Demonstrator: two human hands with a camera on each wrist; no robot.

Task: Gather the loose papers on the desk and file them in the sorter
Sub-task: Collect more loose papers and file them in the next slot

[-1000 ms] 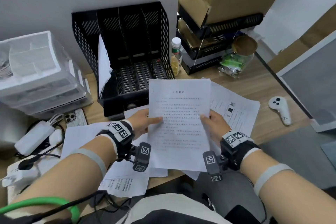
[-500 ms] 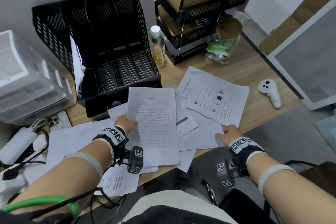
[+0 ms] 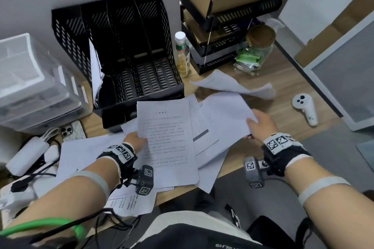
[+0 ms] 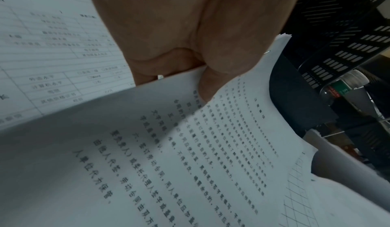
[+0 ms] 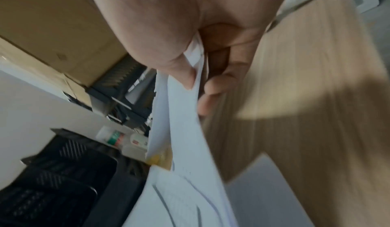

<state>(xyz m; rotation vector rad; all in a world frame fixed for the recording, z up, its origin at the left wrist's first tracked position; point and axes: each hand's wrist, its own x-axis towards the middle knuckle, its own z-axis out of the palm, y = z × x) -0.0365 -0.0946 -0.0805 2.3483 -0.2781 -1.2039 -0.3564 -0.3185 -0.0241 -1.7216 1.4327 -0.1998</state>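
Wooden table (image 3: 287,79) carries scattered white papers before a black mesh sorter (image 3: 129,50) at 11 o'clock, one sheet already standing in its leftmost slot. Left hand (image 3: 134,140) pinches a printed page (image 3: 168,143) of dense text; right hand (image 3: 261,125) grips curling blank sheets (image 3: 224,115) at 2 o'clock.

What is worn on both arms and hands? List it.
Both forearms are bare, each with a pale grey band. The left hand and right hand are bare. Each wrist carries a black strap with square black-and-white code markers and a small dark camera block hanging below. A green cable loops by the left elbow.
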